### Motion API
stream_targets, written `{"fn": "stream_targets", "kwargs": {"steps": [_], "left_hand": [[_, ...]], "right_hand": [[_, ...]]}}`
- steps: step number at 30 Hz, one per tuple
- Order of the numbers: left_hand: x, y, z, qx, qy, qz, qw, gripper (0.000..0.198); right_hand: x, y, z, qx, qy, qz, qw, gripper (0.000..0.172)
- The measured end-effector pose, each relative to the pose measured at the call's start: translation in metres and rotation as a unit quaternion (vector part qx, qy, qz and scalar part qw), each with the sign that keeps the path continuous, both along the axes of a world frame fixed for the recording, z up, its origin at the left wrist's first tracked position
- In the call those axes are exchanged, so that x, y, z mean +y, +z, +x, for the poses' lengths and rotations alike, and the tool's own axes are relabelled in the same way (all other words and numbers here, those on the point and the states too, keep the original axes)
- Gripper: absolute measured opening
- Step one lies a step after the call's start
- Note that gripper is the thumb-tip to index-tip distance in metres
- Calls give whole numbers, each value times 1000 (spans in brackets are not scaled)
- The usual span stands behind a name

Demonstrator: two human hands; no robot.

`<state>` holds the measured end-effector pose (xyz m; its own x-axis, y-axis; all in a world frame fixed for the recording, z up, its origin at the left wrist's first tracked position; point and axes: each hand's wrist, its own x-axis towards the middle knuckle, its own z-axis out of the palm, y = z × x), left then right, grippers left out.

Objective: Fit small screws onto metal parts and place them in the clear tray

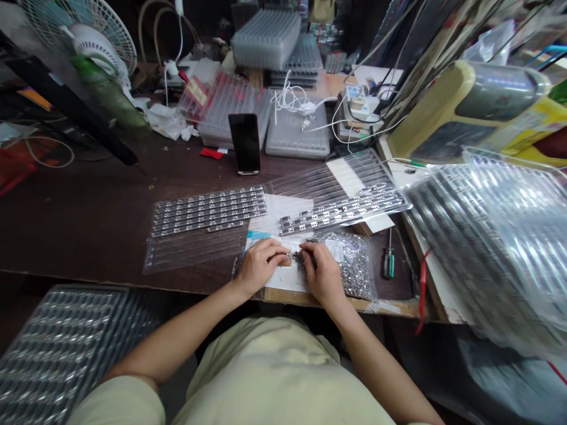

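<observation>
My left hand (pixel 261 264) is closed at the front edge of the desk, thumb and fingertips pinched around something small that I cannot make out. Close by on the right, my right hand (pixel 322 268) has its fingers bent together at the opening of a clear plastic bag (pixel 354 265) full of small shiny metal parts. What its fingertips hold is too small to tell. Under both hands lies a white sheet (pixel 290 280). Beyond them, a clear ribbed tray (pixel 208 212) carries rows of small dark-and-silver parts, and a second ribbed tray (pixel 349 200) is partly filled with similar ones.
A phone (pixel 245 143) stands upright behind the trays. A green-handled screwdriver (pixel 388 262) lies right of the bag. Stacked clear trays (pixel 491 236) lean at the right; filled trays (pixel 62 348) are piled at lower left. White cables (pixel 295 103) tangle at the back near a fan (pixel 95 41).
</observation>
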<state>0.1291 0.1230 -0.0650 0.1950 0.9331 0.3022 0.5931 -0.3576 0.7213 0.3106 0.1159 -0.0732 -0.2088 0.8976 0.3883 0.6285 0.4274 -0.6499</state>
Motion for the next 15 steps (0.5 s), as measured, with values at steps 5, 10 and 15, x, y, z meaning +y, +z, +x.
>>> {"fn": "stream_targets", "kwargs": {"steps": [5,10,15], "left_hand": [[35,10,-34,121,139,40,982,9],[41,9,-67,221,217,47,950,11],[36,14,-60,219,198,70,953,13]], "right_hand": [[-2,2,-18,-74,13,7,997,11],[0,-2,-30,-111,-4,37,993,10],[1,-5,-31,-131,9,45,990,13]]}}
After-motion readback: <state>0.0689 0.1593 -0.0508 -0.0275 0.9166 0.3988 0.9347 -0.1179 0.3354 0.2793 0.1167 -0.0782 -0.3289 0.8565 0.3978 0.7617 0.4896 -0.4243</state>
